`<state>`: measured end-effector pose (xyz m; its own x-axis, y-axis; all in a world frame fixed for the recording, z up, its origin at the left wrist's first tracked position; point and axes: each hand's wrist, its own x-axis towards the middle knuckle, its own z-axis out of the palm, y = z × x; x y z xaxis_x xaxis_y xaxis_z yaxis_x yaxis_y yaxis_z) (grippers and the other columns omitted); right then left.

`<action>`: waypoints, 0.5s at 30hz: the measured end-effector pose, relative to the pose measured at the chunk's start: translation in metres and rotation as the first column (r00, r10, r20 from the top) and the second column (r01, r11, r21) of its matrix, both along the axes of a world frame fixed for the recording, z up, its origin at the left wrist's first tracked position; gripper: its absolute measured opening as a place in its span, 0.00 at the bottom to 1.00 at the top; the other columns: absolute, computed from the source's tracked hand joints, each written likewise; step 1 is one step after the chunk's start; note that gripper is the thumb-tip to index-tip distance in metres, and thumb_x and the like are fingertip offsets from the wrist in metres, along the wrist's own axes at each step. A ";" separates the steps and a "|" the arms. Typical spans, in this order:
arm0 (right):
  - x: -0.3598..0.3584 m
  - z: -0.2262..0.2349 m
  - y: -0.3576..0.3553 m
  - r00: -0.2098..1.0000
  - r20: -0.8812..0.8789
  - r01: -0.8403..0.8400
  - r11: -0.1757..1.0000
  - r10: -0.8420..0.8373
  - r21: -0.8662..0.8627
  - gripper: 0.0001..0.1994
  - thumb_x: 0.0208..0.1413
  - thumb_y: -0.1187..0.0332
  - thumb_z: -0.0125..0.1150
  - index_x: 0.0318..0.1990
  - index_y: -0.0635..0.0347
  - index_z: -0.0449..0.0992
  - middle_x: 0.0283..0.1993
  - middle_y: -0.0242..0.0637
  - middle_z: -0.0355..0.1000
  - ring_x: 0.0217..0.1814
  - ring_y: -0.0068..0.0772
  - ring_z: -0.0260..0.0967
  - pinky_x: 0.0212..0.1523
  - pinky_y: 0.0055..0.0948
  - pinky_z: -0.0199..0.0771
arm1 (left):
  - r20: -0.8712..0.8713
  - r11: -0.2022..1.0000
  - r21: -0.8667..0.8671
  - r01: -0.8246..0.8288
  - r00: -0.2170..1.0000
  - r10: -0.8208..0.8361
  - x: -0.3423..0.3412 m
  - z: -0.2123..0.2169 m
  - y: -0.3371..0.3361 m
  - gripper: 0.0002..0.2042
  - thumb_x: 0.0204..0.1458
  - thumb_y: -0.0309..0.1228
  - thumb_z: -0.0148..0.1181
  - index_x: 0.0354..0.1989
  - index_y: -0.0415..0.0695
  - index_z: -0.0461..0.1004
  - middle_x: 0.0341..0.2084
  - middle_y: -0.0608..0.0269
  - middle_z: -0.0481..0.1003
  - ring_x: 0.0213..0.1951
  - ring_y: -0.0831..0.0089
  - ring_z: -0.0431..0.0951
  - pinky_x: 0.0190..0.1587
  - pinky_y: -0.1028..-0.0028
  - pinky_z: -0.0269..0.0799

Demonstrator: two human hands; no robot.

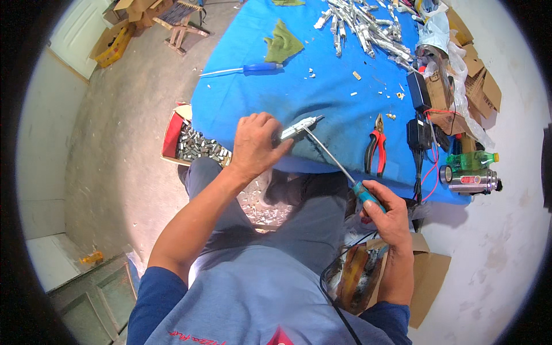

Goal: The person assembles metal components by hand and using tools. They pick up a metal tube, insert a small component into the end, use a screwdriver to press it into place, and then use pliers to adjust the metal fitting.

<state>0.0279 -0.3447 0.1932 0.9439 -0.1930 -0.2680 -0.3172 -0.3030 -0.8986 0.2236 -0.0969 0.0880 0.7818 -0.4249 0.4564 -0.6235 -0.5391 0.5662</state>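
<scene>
The left hand (256,146), near the middle of the frame, is curled closed with its thumb and fingers pinching one end of a slim white and silvery part (296,129), which slants up to the right just above the near edge of the table. The right hand (391,213), right of centre and lower, is wrapped around the teal handle of a screwdriver (362,191); its shaft runs up and left so the tip meets the part's side, though whether it sits in a slot is too small to tell. Under the part spreads a blue cloth (230,98), smudged dark there. To the right lie red-handled pliers (377,133), with two black adapters (418,91) beyond them and, at the right, a green bottle (471,161) beside a steel flask (460,180). Left of the left hand, a red-sided box (171,135) holds many small metal pieces (198,144). Higher up, a blue-handled screwdriver (260,68) lies below a green rag (283,43), and a heap of silvery parts (368,29) fills the upper right of the table.
</scene>
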 end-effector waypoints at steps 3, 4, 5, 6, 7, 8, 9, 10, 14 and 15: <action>-0.001 0.000 0.002 1.000 0.008 -0.002 1.000 0.002 0.017 0.20 0.58 0.71 0.60 0.57 0.68 0.72 0.37 0.35 0.75 0.33 0.21 0.72 0.37 0.24 0.74 | 0.002 1.000 -0.004 0.002 1.000 -0.002 0.000 0.000 0.001 0.14 0.39 0.36 0.71 0.32 0.44 0.76 0.33 0.61 0.73 0.40 0.60 0.72 0.44 0.63 0.62; 0.000 0.001 0.004 1.000 0.001 0.006 1.000 -0.006 0.026 0.19 0.58 0.71 0.60 0.57 0.68 0.72 0.37 0.35 0.75 0.33 0.21 0.72 0.37 0.24 0.74 | 0.002 1.000 -0.007 0.004 1.000 -0.004 0.000 0.000 0.001 0.14 0.39 0.35 0.71 0.32 0.44 0.76 0.33 0.61 0.73 0.40 0.60 0.72 0.44 0.63 0.62; 0.000 0.003 0.006 1.000 -0.006 0.015 0.999 -0.014 0.034 0.19 0.59 0.71 0.60 0.57 0.68 0.72 0.37 0.35 0.75 0.33 0.21 0.72 0.37 0.24 0.74 | 0.004 1.000 -0.007 0.007 1.000 -0.007 0.000 0.000 0.001 0.14 0.39 0.35 0.71 0.32 0.44 0.76 0.33 0.61 0.73 0.40 0.60 0.72 0.44 0.63 0.62; 0.001 0.004 0.007 1.000 -0.011 0.016 0.999 -0.015 0.037 0.19 0.59 0.70 0.60 0.56 0.68 0.72 0.37 0.35 0.75 0.33 0.21 0.72 0.37 0.24 0.74 | 0.006 1.000 -0.007 0.010 1.000 -0.010 0.000 -0.001 0.001 0.14 0.39 0.35 0.71 0.32 0.44 0.75 0.33 0.61 0.73 0.40 0.60 0.72 0.44 0.63 0.62; 0.002 0.006 0.007 1.000 -0.017 0.017 0.999 -0.016 0.041 0.19 0.59 0.70 0.60 0.56 0.68 0.72 0.37 0.35 0.75 0.33 0.21 0.72 0.37 0.24 0.74 | 0.007 1.000 -0.007 0.013 1.000 -0.013 0.000 -0.002 0.001 0.14 0.39 0.35 0.71 0.31 0.44 0.75 0.33 0.61 0.73 0.40 0.60 0.72 0.44 0.63 0.62; 0.003 0.007 0.008 1.000 -0.023 0.019 0.999 -0.018 0.044 0.19 0.60 0.70 0.60 0.56 0.69 0.72 0.38 0.35 0.74 0.33 0.21 0.71 0.37 0.24 0.74 | 0.005 1.000 -0.009 0.013 1.000 -0.013 0.000 -0.002 0.001 0.14 0.39 0.35 0.71 0.31 0.44 0.75 0.33 0.61 0.73 0.39 0.61 0.72 0.44 0.63 0.62; 0.004 0.010 0.008 0.999 -0.035 0.004 1.000 -0.003 0.023 0.18 0.60 0.70 0.60 0.56 0.68 0.72 0.38 0.36 0.74 0.33 0.21 0.71 0.37 0.24 0.74 | 0.004 1.000 -0.011 0.014 1.000 -0.014 0.000 -0.001 0.000 0.13 0.39 0.35 0.71 0.31 0.44 0.75 0.33 0.61 0.73 0.39 0.61 0.72 0.44 0.63 0.62; 0.006 0.012 0.007 0.999 -0.046 -0.015 1.000 0.015 0.003 0.18 0.60 0.70 0.60 0.56 0.68 0.72 0.38 0.36 0.74 0.33 0.21 0.71 0.37 0.24 0.74 | 0.004 1.000 -0.012 0.010 1.000 -0.010 0.000 -0.002 0.000 0.13 0.39 0.35 0.71 0.31 0.44 0.75 0.33 0.61 0.73 0.39 0.61 0.72 0.44 0.63 0.62; 0.013 0.029 0.008 0.995 -0.063 -0.092 0.975 0.080 -0.204 0.17 0.59 0.71 0.59 0.55 0.66 0.74 0.38 0.37 0.75 0.35 0.22 0.72 0.38 0.23 0.73 | 0.011 1.000 -0.011 0.010 1.000 -0.010 -0.001 -0.003 0.002 0.13 0.38 0.35 0.71 0.30 0.44 0.75 0.32 0.62 0.73 0.38 0.61 0.73 0.44 0.63 0.62; 0.015 0.034 0.010 0.993 -0.060 -0.109 0.964 0.097 -0.244 0.17 0.59 0.71 0.59 0.55 0.66 0.74 0.39 0.38 0.75 0.35 0.23 0.72 0.38 0.24 0.73 | 0.012 1.000 -0.017 0.010 1.000 -0.010 -0.001 -0.003 0.002 0.13 0.38 0.35 0.71 0.30 0.44 0.75 0.32 0.62 0.73 0.38 0.61 0.73 0.43 0.63 0.62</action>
